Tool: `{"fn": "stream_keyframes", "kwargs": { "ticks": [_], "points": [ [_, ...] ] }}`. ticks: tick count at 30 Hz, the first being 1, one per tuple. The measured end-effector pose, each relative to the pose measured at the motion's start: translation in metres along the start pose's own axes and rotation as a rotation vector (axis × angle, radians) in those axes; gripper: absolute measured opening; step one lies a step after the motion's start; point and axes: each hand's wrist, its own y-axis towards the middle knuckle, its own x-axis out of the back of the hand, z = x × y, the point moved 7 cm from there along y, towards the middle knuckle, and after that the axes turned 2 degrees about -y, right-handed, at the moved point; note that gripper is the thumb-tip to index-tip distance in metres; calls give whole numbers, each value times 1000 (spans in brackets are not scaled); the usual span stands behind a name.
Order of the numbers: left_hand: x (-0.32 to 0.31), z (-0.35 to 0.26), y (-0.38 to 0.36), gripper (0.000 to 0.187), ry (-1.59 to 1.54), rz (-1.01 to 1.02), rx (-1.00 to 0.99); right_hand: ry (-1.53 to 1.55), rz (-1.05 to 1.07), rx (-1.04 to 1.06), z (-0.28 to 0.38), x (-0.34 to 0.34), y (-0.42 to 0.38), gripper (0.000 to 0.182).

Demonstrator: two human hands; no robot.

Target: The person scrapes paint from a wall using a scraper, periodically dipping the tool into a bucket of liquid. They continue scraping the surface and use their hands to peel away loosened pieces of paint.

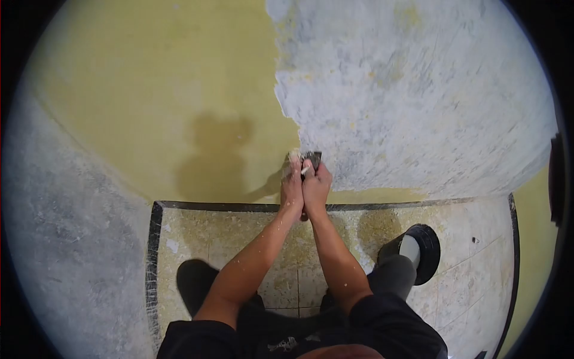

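Note:
My right hand (317,186) is wrapped around a scraper (314,158), its dark blade up against the wall. My left hand (292,188) presses in from the other side of the handle, its fingers closed along it and dusted with pale flakes. The handle's end shows below, between my wrists. The blade is at the ragged border between the yellow paint (149,90) on the left and the bare grey-white wall (418,102) on the right. Part of the handle is hidden by my hands.
A black bucket (428,254) stands on the tiled floor by my right leg. Paint scrapings (239,230) litter the floor along the dark skirting strip (221,206). A grey scraped wall (78,239) rises on the left.

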Motion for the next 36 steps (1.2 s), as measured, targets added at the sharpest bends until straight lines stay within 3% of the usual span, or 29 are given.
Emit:
{"fn": "stream_keyframes", "kwargs": {
  "ticks": [1, 2, 5, 6, 9, 10, 11, 13, 15, 17, 19, 21, 23, 25, 30, 32, 36],
  "points": [
    [5, 3, -5, 77, 7, -46, 68, -59, -7, -21, -11, 2, -1, 18],
    [8, 11, -1, 72, 61, 10, 0, 103, 66, -160, -32, -3, -4, 15],
    [12, 23, 1, 61, -99, 93, -91, 221, 250, -114, -26, -5, -14, 17],
    [12, 25, 4, 53, -160, 104, -60, 226, 387, -106, -27, -7, -16, 32],
    [15, 37, 9, 46, -150, 44, 23, 365, 427, -319, -41, 4, -28, 44],
    [11, 40, 1, 43, -235, 107, 35, 356, 472, -261, -52, 7, -29, 47],
    [13, 44, -10, 43, -236, 102, 50, 350, 468, -276, -56, 13, -40, 47],
    [20, 30, -18, 48, -10, -19, -14, 38, 437, -262, -52, 19, -48, 45],
    [26, 25, -16, 47, -95, -45, -6, 168, 405, -238, -45, 15, -61, 36],
    [31, 25, -3, 45, -322, -4, -47, 192, 491, -455, -66, 6, -70, 22],
    [32, 11, -11, 46, -294, 65, -75, 179, 481, -415, -55, -1, -73, 21],
    [29, 9, -20, 47, 96, 179, 24, 274, 418, -445, -45, -2, -77, 26],
    [26, 29, -12, 47, 73, 244, 78, 173, 407, -398, -48, 5, -71, 32],
    [24, 35, -16, 48, -16, 249, 136, 292, 361, -460, -57, 9, -66, 36],
    [12, 55, 4, 48, -126, 173, 29, -55, 304, -279, -61, 17, -52, 46],
    [11, 52, 10, 55, -219, 93, -143, -89, 194, -124, -75, 16, -46, 48],
    [25, 53, 14, 59, -82, 30, -68, -303, 189, -55, -83, 8, -46, 48]
  ]
}}
